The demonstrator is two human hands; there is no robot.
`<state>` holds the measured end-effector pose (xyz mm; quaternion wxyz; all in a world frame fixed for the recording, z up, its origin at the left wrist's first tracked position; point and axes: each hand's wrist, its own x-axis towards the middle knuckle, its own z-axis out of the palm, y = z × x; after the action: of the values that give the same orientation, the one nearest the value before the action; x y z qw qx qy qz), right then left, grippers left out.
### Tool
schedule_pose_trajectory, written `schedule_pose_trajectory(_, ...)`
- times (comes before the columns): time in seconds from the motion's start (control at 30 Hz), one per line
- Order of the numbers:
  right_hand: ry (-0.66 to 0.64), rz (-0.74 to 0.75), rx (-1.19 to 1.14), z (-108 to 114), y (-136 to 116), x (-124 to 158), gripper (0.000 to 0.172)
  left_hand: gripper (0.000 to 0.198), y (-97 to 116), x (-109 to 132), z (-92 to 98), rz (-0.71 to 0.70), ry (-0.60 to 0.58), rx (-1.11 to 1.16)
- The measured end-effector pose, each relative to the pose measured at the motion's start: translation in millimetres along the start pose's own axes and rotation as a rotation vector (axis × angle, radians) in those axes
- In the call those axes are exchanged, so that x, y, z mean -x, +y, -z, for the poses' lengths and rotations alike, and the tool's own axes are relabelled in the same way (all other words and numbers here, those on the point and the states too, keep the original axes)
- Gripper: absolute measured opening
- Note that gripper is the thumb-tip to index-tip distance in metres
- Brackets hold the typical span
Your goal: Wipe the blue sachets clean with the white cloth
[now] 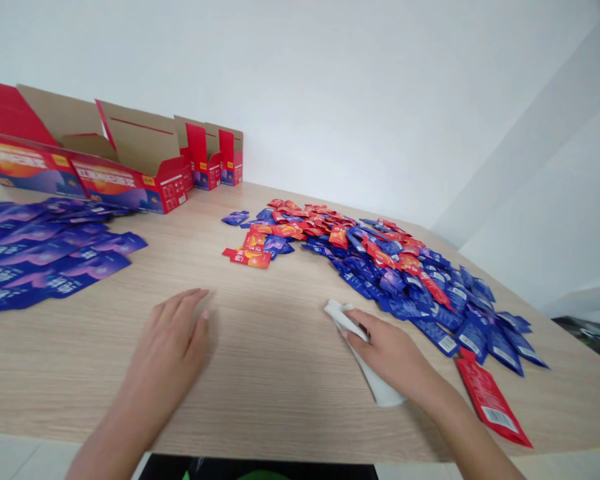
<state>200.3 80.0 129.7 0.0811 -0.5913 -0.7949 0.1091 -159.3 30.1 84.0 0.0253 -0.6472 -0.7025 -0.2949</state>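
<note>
My right hand (387,350) is closed around a white cloth (377,387), which lies against the tabletop with its lower end trailing toward me. My left hand (173,340) holds nothing; its thumb stands apart from the fingers just above the table (265,373). Ahead and to the right spreads a heap of blue pouches (425,293) mixed with red pouches (340,237). One single red pouch (495,400) lies apart, close to my right forearm. Left of my left hand, blue pouches (50,260) overlap in rows.
Open red and blue cardboard boxes (125,187) line the back left, flaps up, with smaller boxes (207,170) beside them. A white wall (320,107) rises behind the table. At the far right edge is a dark object (590,337) that I cannot identify.
</note>
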Motion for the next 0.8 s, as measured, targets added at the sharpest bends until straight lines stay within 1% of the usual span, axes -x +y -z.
schedule_pose_trajectory(0.1, -0.011, 0.174, -0.044, 9, -21, -19, 0.036, 0.047, 11, 4, -11.6, -0.044, 0.035, 0.068)
schedule_pose_trajectory(0.2, 0.006, 0.304, -0.071, 11, -45, -50, 0.037, 0.045, 10, 6, -16.5, -0.053, 0.029, 0.099)
schedule_pose_trajectory(0.3, 0.002, 0.369, -0.065, 3, -67, -91, 0.035, 0.044, 7, 8, -16.3, -0.051, 0.005, 0.117)
schedule_pose_trajectory(0.4, 0.024, 0.396, -0.029, -11, -83, -132, 0.043, 0.044, 7, 9, -14.2, -0.053, -0.005, 0.120)
schedule_pose_trajectory(0.47, 0.054, 0.404, 0.000, -21, -89, -154, 0.051, 0.042, 9, 9, -13.0, -0.061, -0.020, 0.126)
schedule_pose_trajectory(0.53, 0.078, 0.416, 0.031, -29, -92, -172, 0.054, 0.041, 9, 10, -12.8, -0.065, -0.041, 0.139)
schedule_pose_trajectory(0.67, 0.111, 0.451, 0.098, -41, -93, -200, 0.042, 0.044, 9, 11, -15.3, -0.040, -0.073, 0.165)
schedule_pose_trajectory(0.8, 0.124, 0.451, 0.165, -50, -97, -219, 0.042, 0.043, 7, 12, -18.3, -0.040, -0.082, 0.176)
